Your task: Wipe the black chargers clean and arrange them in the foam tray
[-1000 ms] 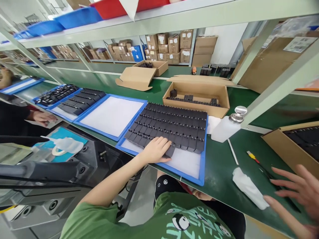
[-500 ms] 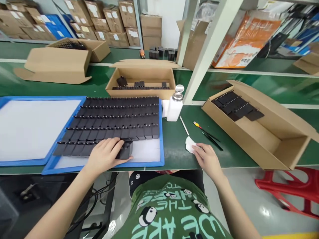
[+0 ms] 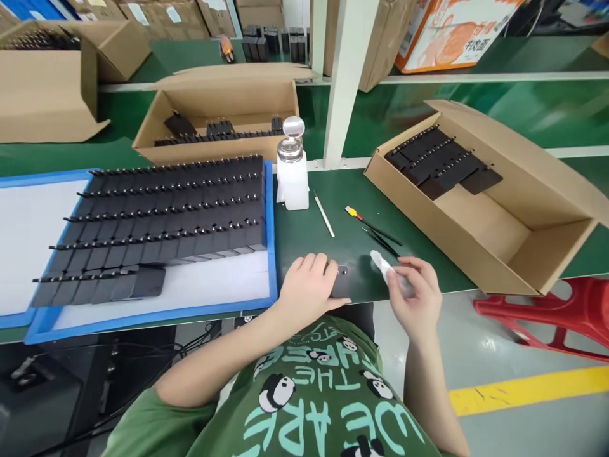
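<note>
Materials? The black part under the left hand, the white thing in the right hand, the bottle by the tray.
Black part: likely moulded plastic, dark matte face. White wipe: soft cloth or paper, crumpled. Bottle: translucent white plastic, shiny metal-looking pump cap. Left hand presses the part; right hand pinches the wipe.

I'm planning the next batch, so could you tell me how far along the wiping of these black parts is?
Done: a few rows of black parts lie in the open carton on the right. In hand: the left hand holds one black part on the bench, and the right hand grips a white wipe. Left: the blue tray holds rows more.
</note>
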A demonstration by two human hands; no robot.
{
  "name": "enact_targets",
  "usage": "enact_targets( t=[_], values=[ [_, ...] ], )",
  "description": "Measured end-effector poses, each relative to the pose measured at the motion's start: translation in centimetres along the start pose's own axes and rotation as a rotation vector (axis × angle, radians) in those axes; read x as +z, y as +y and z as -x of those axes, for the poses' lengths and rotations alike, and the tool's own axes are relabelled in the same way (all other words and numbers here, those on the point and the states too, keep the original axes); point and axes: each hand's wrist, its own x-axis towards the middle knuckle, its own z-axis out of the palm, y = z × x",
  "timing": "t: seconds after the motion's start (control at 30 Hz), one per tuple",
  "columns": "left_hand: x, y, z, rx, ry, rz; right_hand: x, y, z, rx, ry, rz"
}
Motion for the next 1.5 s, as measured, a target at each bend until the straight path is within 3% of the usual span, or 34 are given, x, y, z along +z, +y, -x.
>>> enact_targets(
  t=[0.2,0.27,0.43,0.63,0.9,1.17,1.5],
  values=[
    [-2.0,-2.4,1.5,-0.05,-0.015,0.229,0.9,-0.2,0.7,0.003,-0.027,-0.092],
    [-1.6,-2.6,1.4,-0.024,-0.019,0.281,1.5,-1.0,0.5,-0.05,-0.058,-0.13],
    [0.4,-1.9,0.6,0.003,0.016,0.346,3.1,-2.9,0.3,-0.258,-0.327,-0.185],
    [0.4,-1.9,0.2,-0.01,0.054,0.368,1.0,-4.3,2.4,-0.336,-0.465,-0.115],
    [0.5,-2.0,0.2,0.014,0.069,0.355,2.5,-4.4,2.1,-0.298,-0.369,-0.021],
    [0.4,-2.1,0.2,0.034,0.079,0.354,1.1,-4.3,2.4,-0.386,-0.423,-0.072],
    [0.4,-2.3,-0.1,0.062,0.063,0.348,3.1,-3.0,1.1,-0.371,-0.305,-0.152]
  ],
)
